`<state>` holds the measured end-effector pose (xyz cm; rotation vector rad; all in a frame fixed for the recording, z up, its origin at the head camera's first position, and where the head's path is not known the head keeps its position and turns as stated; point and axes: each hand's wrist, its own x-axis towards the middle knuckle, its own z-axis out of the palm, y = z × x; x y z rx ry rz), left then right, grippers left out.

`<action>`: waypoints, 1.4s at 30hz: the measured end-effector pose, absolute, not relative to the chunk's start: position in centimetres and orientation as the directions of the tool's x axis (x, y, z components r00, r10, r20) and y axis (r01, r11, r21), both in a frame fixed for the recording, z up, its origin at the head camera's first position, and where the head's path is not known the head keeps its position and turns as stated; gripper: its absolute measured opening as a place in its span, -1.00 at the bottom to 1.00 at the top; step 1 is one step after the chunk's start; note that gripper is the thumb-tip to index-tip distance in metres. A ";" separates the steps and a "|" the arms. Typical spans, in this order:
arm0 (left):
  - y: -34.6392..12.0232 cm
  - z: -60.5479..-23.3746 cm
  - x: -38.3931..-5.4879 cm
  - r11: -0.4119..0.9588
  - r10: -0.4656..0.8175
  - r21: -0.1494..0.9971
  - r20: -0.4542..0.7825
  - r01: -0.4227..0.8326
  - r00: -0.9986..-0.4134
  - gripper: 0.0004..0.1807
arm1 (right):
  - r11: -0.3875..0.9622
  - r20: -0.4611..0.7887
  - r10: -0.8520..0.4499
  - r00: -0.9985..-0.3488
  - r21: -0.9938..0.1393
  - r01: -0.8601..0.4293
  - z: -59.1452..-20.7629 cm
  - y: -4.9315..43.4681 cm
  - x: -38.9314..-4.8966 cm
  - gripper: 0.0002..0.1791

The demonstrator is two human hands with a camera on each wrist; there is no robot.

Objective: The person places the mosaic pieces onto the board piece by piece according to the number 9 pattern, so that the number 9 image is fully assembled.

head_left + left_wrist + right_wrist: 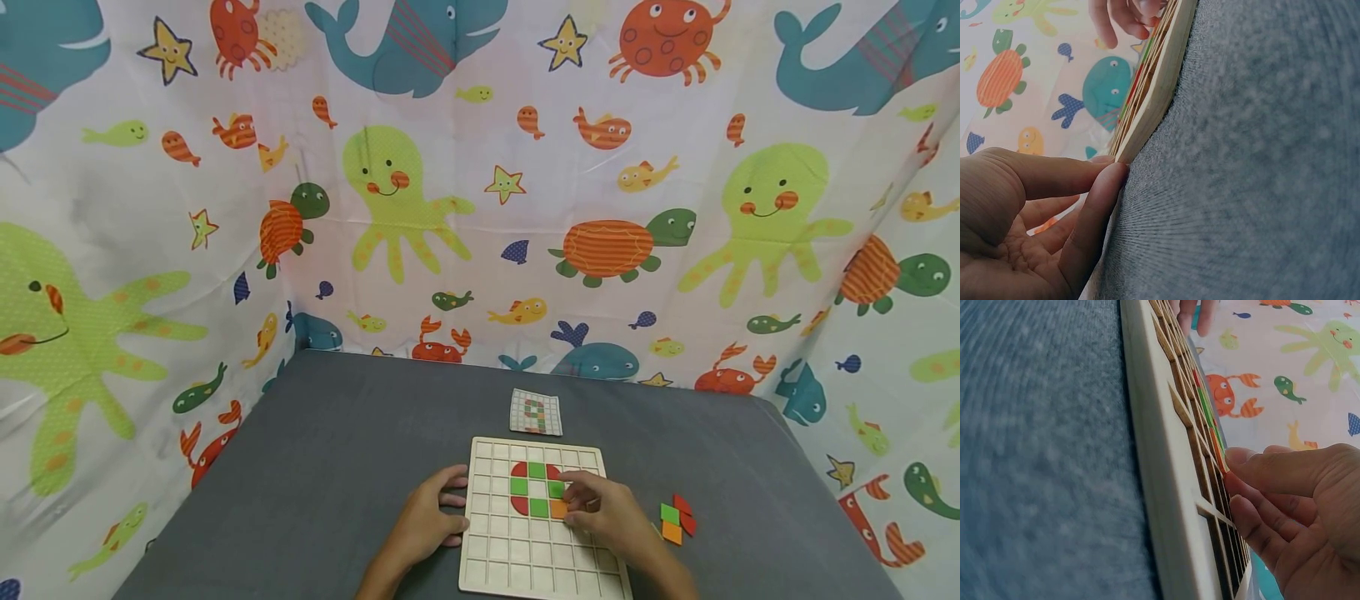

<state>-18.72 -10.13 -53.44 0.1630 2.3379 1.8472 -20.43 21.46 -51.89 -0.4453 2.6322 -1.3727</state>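
Note:
A pale wooden grid board (504, 550) lies on the table, with red quarter-round, green square and orange square tiles forming a ring in its upper middle. My left hand (423, 518) rests along the board's left edge, thumb and fingertips touching its side. My right hand (611, 515) is over the board's right half. Its thumb and fingers pinch at the orange tile (558, 508) at the ring's lower right corner, partly covering it. In the right wrist view, the thumb (1244, 459) meets the end of an orange edge level with the grid.
Behind the board lies a small pattern card (536, 412) with a coloured grid figure. Right of the board, beside my right forearm, sit loose red tiles (686, 522), a green tile (670, 514) and an orange tile (672, 532). A sea-animal curtain (480, 317) surrounds the grey tabletop (360, 433).

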 end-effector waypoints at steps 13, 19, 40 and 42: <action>-10.1 -53.3 -18.7 0.226 0.175 0.974 -0.065 -0.024 -0.982 -0.14 | 0.545 0.030 -0.264 -0.964 -0.820 -0.175 -51.8 21.6 -20.7 -0.43; -10.1 -53.2 -18.6 0.230 0.174 0.972 -0.077 -0.035 -0.982 -0.15 | 0.545 0.035 -0.181 -0.983 -0.828 -0.130 -51.2 22.3 -21.0 -0.42; -10.1 -53.5 -18.7 0.234 0.174 0.972 -0.065 -0.022 -0.983 -0.14 | 0.578 0.085 -0.031 -0.996 -0.811 -0.087 -51.1 27.6 -19.9 -0.39; -10.1 -53.5 -18.7 0.233 0.175 0.972 -0.066 -0.023 -0.982 -0.14 | 0.580 0.087 -0.033 -0.996 -0.810 -0.089 -51.0 28.2 -19.8 -0.38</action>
